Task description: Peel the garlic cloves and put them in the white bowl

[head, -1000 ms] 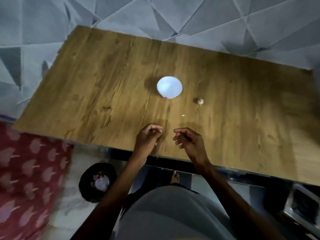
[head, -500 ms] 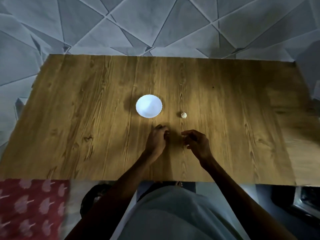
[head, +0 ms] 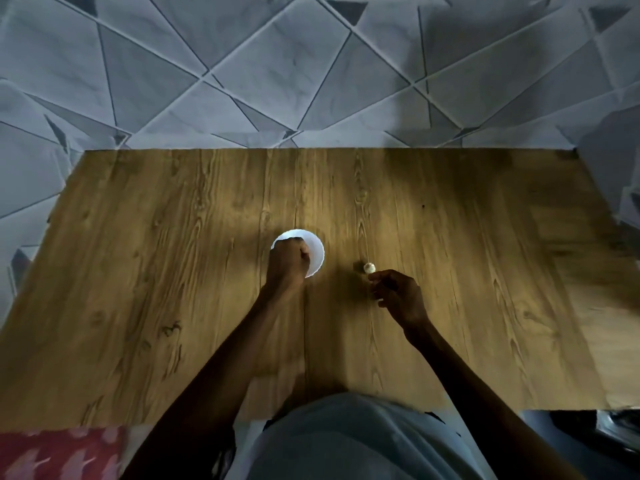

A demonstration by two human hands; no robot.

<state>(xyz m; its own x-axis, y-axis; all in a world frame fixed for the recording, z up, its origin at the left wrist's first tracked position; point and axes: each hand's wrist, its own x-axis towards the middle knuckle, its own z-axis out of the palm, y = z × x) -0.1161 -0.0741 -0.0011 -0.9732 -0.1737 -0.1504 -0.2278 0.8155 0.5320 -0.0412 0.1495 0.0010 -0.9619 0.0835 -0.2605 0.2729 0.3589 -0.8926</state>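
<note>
The white bowl (head: 317, 252) stands at the middle of the wooden table (head: 173, 271). My left hand (head: 289, 263) hovers over the bowl's left half with its fingers curled downward, pinching a small peeled garlic clove that the fingers hide. An unpeeled garlic clove (head: 369, 267) lies on the table to the right of the bowl. My right hand (head: 398, 296) sits just in front of that clove with loosely curled fingers. Its fingertips are a short way from the clove and not touching it, and nothing shows in this hand.
A grey tiled floor with a triangle pattern (head: 311, 81) lies beyond the table's far edge. A red patterned cloth (head: 59, 452) shows at the bottom left, below the near edge. My grey-clad lap (head: 346, 441) fills the bottom centre.
My left hand moved forward from the near table to over the bowl. My right hand moved forward and right, up to the loose clove. The camera tilted up.
</note>
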